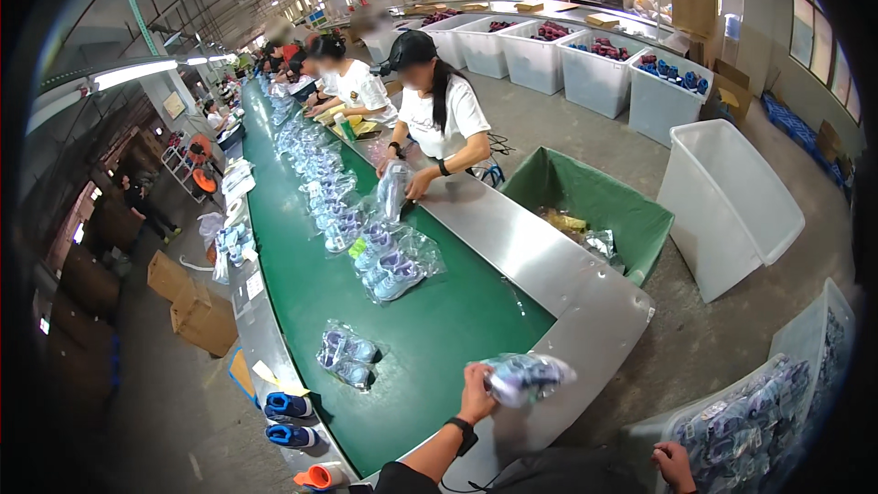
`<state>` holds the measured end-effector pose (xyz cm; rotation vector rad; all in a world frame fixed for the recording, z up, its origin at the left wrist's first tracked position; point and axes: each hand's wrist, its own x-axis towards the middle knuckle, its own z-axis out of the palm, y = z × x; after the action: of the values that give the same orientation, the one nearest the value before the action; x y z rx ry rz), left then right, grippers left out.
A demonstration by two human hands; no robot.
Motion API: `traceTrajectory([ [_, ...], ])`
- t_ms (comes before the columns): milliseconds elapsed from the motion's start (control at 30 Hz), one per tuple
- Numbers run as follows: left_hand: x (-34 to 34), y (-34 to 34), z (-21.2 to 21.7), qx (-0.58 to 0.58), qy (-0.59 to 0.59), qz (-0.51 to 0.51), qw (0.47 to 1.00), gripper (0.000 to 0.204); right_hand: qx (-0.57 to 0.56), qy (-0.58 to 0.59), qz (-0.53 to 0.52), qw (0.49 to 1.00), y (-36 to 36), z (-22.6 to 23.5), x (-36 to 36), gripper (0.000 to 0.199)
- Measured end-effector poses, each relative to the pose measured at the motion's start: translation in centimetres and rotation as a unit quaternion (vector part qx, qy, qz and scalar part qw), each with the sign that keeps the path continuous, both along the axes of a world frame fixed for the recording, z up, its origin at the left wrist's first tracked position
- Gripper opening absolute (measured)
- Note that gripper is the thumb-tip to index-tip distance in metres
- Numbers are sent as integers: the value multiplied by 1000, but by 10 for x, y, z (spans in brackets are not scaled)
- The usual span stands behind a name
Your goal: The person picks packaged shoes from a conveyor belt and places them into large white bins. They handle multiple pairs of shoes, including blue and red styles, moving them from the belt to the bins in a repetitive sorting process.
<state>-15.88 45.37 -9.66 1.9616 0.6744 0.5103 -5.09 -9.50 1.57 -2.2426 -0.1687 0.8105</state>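
My left hand (476, 394), with a dark band on its wrist, grips a pair of shoes in a clear plastic bag (530, 379), blurred by motion, above the metal table end. My right hand (674, 465) is low at the right, its fingers curled with nothing seen in them. Beside it a bin (677, 430) is piled with bagged shoes (748, 416). Another bagged pair of pale blue and purple shoes (347, 354) lies alone on the green conveyor belt (412, 384). Farther up the belt, several bagged shoes (391, 274) lie in a long line.
Across the belt a co-worker in a black cap (444, 119) handles a bagged shoe (393, 190). A green-lined bin (594, 185) and a tilted white bin (722, 206) stand at the right. Two navy shoes (290, 421) and an orange-and-white roll (322, 476) sit at the left edge.
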Motion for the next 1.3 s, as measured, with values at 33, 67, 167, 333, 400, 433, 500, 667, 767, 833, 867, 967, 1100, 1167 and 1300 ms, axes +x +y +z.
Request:
traceTrajectory([
  [33,-14,-7,-2,6,18,-14,1000,40,-3,-13,10,1000,0,-4,0,36],
  [67,-30,-18,-5,-46,20,-23,999,41,-5,-27,22,999,0,-8,1,36],
  [167,-41,-36,-24,-167,27,44,985,54,1,-29,29,999,4,-18,5,38],
  [333,-15,-65,-30,-21,99,23,995,121,0,-75,104,992,17,-19,24,40],
  [400,0,-72,-21,-81,112,54,989,121,-17,-21,92,995,23,-17,28,41],
  [433,4,-73,-14,-97,95,64,989,119,53,-12,59,997,26,-16,28,35],
  [500,19,-76,3,-122,105,59,985,115,150,30,-42,987,31,-13,25,23],
  [667,36,-88,55,-435,134,5,890,88,172,8,-49,984,30,14,37,25],
  [767,41,-124,90,-566,53,-88,818,66,264,28,-44,963,25,37,49,26],
  [833,46,-143,113,-599,71,-112,790,55,262,62,-44,962,27,50,55,29],
  [867,51,-152,124,-619,63,-146,769,54,266,76,-66,959,30,53,58,30],
  [967,69,-183,146,-638,71,-171,748,68,251,116,-71,958,33,64,69,55],
  [1100,87,-237,179,-556,86,-234,793,71,275,157,-69,946,23,74,68,84],
  [1167,98,-264,194,-581,86,-280,759,79,286,149,-79,943,9,78,68,72],
  [1300,119,-315,209,-625,132,-334,694,85,359,224,-129,897,-39,81,74,60],
])
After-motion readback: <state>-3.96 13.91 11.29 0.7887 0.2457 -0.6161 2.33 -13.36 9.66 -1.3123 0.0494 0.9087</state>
